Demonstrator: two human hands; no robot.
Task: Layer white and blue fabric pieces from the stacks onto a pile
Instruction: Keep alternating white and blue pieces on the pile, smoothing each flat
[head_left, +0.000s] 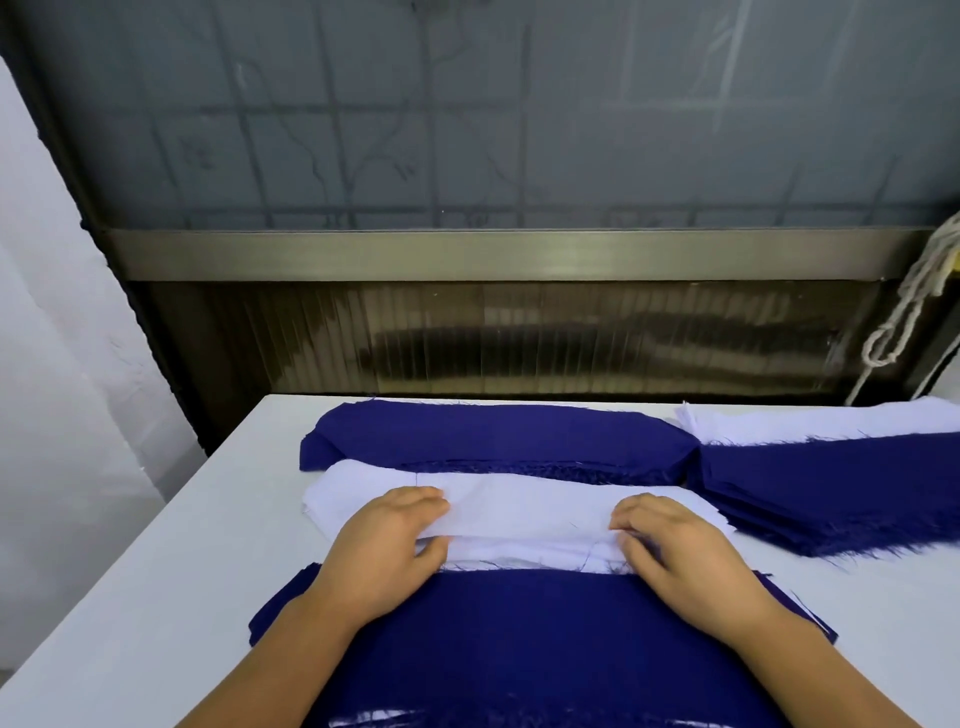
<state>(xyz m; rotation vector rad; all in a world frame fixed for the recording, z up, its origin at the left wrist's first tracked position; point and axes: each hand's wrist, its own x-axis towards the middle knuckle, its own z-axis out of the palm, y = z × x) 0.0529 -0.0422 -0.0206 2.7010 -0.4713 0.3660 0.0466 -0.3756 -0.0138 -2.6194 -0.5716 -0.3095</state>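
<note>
- Lifting a white piece (524, 506) off the white stack (332, 493) looks to be the step in hand; both hands work at the near edge of that stack, mid-worktop.
- Left hand (387, 551): fingers curled over the top white piece, thumb tucked under its near edge, so a pinch on the piece.
- Right hand (685, 558): fingers curled on the piece's right end, thumb at the edge; it seems to pinch the same piece, though the thumb's hold is partly hidden.
- Pile (519, 639) lies nearest the person, under both wrists, a blue layer on top; white shows at its near edge, bottom of view.
- Blue stack (493, 436) sits just behind the white stack, touching it. A second blue stack (831, 493) lies to the right, fanned, with more white pieces (810, 423) behind it.
- Judgement: next move calls for peeling one white layer only, drawing it toward the person, and laying it flat and square on the blue top of the pile. Frayed edges could snag and drag a second piece along.
- Worktop (156, 597): pale, smooth, matte.
- Room: frosted patterned glass behind, a metal rail (493, 254) under it, ribbed dark panel below; a knotted cord (904, 322) hangs at right; white wall at left.
</note>
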